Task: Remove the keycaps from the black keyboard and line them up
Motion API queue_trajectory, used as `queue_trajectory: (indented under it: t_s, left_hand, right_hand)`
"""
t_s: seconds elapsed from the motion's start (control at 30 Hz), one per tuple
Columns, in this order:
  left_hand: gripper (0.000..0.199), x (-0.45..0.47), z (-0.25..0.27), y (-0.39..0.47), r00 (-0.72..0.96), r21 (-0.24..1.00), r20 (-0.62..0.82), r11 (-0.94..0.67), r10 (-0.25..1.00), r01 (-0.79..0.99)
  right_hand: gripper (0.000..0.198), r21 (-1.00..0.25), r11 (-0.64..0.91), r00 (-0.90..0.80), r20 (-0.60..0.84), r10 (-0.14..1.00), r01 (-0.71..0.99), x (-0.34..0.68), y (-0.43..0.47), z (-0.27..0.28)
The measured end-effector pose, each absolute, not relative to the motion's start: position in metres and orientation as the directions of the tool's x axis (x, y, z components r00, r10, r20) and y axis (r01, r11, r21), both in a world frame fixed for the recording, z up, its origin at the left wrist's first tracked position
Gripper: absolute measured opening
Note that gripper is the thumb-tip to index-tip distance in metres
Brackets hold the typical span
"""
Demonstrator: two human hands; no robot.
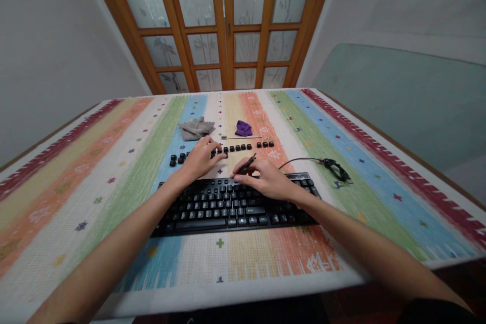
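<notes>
A black keyboard [212, 210] lies flat on the table in front of me, its cable running out at the far right. Beyond its back edge stretches a row of loose black keycaps [243, 147]. My left hand [201, 158] is at the left part of this row, thumb and forefinger closed around a small keycap [226, 154]; the exact grip is hard to make out. Over the keyboard's back edge, my right hand [268, 178] grips a slim dark tool [247, 163] with its end pointing up and away. The right hand covers some keys.
A grey cloth [196, 128] and a purple cloth [243, 128] lie behind the keycaps. Between them and the row is a thin brush-like stick [243, 137]. The bundled cable [336, 169] rests on the right. A striped cloth [125, 202] covers the table.
</notes>
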State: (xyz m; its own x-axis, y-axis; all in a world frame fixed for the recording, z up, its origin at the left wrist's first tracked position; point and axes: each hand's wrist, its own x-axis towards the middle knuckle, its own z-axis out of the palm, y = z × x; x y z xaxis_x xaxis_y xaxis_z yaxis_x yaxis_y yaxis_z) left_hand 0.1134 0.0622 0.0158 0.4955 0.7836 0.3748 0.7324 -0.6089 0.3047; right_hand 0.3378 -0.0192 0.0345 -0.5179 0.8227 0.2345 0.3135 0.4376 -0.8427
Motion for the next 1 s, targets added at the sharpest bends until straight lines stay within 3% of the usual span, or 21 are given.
queue_trajectory:
  t_s: [0.47, 0.63, 0.77, 0.9, 1.0]
  left_hand:
    - [0.023, 0.059, 0.03, 0.004, 0.566, 0.489, 0.093, -0.533, 0.819, 0.69]
    - [0.025, 0.054, 0.026, 0.001, 0.55, 0.503, 0.11, -0.524, 0.828, 0.687]
    - [0.025, 0.054, 0.026, -0.001, 0.547, 0.494, 0.119, -0.528, 0.828, 0.691]
    - [0.024, 0.053, 0.023, -0.003, 0.537, 0.514, 0.147, -0.528, 0.831, 0.676]
    - [0.022, 0.052, 0.021, -0.003, 0.529, 0.535, 0.167, -0.527, 0.832, 0.66]
  right_hand:
    - [0.014, -0.81, 0.465, -0.585, 0.195, 0.787, 0.356, 0.323, -0.013, 0.026]
    - [0.01, -0.777, 0.5, -0.6, 0.204, 0.774, 0.381, 0.315, -0.014, 0.028]
    - [0.007, -0.68, 0.572, -0.631, 0.203, 0.748, 0.458, 0.305, -0.018, 0.028]
    - [0.014, -0.565, 0.591, -0.611, 0.182, 0.77, 0.576, 0.3, -0.016, 0.031]
    - [0.018, -0.567, 0.567, -0.607, 0.142, 0.782, 0.597, 0.301, -0.011, 0.036]
